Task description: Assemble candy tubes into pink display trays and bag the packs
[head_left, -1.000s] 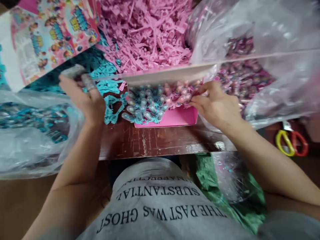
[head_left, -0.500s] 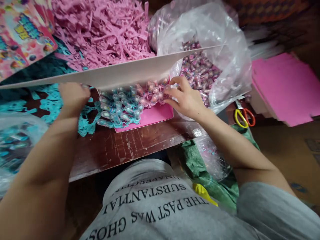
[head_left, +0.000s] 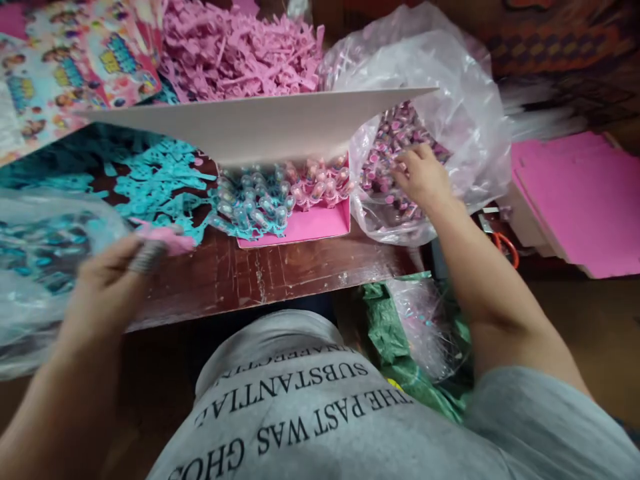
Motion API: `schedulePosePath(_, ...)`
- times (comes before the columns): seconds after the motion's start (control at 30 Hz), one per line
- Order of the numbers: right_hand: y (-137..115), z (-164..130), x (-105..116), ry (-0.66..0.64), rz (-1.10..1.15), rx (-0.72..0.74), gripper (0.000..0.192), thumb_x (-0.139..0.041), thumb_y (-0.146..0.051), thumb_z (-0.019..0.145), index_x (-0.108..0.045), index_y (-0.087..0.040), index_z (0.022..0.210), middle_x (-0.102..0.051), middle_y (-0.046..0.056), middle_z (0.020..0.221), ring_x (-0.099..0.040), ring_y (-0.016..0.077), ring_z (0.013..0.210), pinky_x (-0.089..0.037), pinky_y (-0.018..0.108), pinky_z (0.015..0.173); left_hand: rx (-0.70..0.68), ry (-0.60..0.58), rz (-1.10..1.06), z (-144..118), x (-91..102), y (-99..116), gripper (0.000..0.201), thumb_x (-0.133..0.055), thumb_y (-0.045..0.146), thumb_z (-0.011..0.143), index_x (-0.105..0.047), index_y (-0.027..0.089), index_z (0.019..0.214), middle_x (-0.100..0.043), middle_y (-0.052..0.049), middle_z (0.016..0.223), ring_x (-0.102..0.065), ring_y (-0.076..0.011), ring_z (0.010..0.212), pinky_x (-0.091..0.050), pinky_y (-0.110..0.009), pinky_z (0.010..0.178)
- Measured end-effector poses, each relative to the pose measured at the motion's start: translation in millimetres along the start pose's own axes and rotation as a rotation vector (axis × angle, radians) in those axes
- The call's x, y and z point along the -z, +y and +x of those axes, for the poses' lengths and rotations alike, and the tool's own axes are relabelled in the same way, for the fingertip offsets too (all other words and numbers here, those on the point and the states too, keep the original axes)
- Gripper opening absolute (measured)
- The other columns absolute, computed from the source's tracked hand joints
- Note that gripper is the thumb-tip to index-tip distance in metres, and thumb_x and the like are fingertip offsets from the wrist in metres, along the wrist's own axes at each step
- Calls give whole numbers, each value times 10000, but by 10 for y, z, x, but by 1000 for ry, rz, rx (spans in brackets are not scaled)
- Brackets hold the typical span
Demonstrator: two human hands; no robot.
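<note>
The pink box [head_left: 310, 227] is sitting open on the dark wooden tabletop [head_left: 300, 267], just in front of the person, its pale lid [head_left: 260, 123] standing raised over it. Inside, small clear capsules are lying in rows, those on teal frames [head_left: 247, 207] to the left and those on pink frames [head_left: 320, 187] to the right.

The right hand [head_left: 423, 177] is reaching into the clear plastic bag [head_left: 450, 100] just beside the box, fingers spread among the pink capsules [head_left: 385, 143] heaped there; whether its grip is closing on any of them cannot be told. The left hand [head_left: 113, 280] is hovering over the near left edge of the tabletop, blurred, its grip pinching a pink piece [head_left: 167, 238] at the fingertips.

Loose teal scraps [head_left: 145, 180] are lying left of the box, a heap of pink scraps [head_left: 235, 47] is piling up behind the lid, and another bag of teal capsules [head_left: 45, 247] is resting far left.
</note>
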State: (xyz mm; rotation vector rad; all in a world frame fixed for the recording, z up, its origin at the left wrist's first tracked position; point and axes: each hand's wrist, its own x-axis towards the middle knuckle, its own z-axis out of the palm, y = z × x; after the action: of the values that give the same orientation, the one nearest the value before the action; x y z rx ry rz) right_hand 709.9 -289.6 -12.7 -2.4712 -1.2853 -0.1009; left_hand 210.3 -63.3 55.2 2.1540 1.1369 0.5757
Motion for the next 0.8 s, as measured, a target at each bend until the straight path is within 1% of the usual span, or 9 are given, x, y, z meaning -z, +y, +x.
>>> schedulePosePath(0.07,-245,-285,44,65,147,68,304,-652,-300,977,-669,-181,1257,-704,169,1264,-685,320,1173,-563,500,1029,5,-184,-114,-204,-289,268,389,-731,572,941,-846,238,1103,-834,-20,1092,-721,-210,940,-587,-315,888)
schedulePosePath(0.13,-583,-671,76,55,489,169,335,-672,-349,996,-624,-213,1299,-745,112,1147,-732,249,998,-619,419,894,-20,-405,-228,-285,-631,466,398,-737,569,930,-856,220,1081,-827,-31,959,-634,-141,693,-528,-245,655)
schedulePosePath(0.2,-940,-1052,105,-117,852,293,331,-703,-353,1004,-614,-242,1303,-765,76,1155,-759,202,924,-641,355,804,-28,-531,-322,-282,-964,596,384,-727,565,926,-857,215,1013,-711,14,672,-476,-93,509,-389,-206,495)
schedulePosePath(0.3,-1319,-1394,132,-224,1011,347,273,-712,-316,1021,-679,-253,1285,-784,67,1235,-776,186,1048,-648,334,887,-98,-626,-408,-217,-1311,733,298,-701,474,945,-826,210,885,-508,68,502,-406,-81,463,-358,-193,479)
schedulePosePath(0.43,-1414,-1420,121,-195,975,299,251,-737,-344,1011,-743,-252,1244,-802,66,1219,-778,196,1051,-650,365,928,-249,-600,-423,-147,-1431,844,262,-676,385,969,-815,199,848,-624,38,599,-546,-100,574,-470,-204,597)
schedulePosePath(0.6,-1414,-1365,88,-180,928,209,286,-751,-455,988,-771,-241,1177,-820,51,1083,-753,178,844,-625,328,762,-387,-474,-300,-212,-1436,798,255,-621,328,1034,-840,212,972,-809,-26,899,-732,-156,805,-561,-241,729)
schedulePosePath(0.7,-1446,-1364,79,-262,885,120,388,-697,-571,998,-773,-201,908,-772,25,792,-659,138,650,-534,278,635,-553,-329,-104,-283,-1473,744,254,-590,231,1036,-833,231,1110,-828,-53,1188,-783,-195,1041,-606,-277,882)
schedulePosePath(0.77,-1434,-1356,72,-373,893,40,595,-549,-649,1052,-704,-191,705,-687,16,634,-597,119,565,-479,267,583,-645,-271,6,-299,-1495,723,292,-574,197,1033,-820,236,1185,-818,-56,1246,-790,-204,1082,-619,-281,887)
schedulePosePath(0.8,-1415,-1350,70,-416,908,14,655,-473,-673,1073,-694,-190,689,-670,17,618,-583,115,549,-466,267,573,-663,-262,41,-296,-1501,715,294,-576,203,1036,-816,240,1202,-817,-54,1251,-794,-206,1080,-624,-280,874)
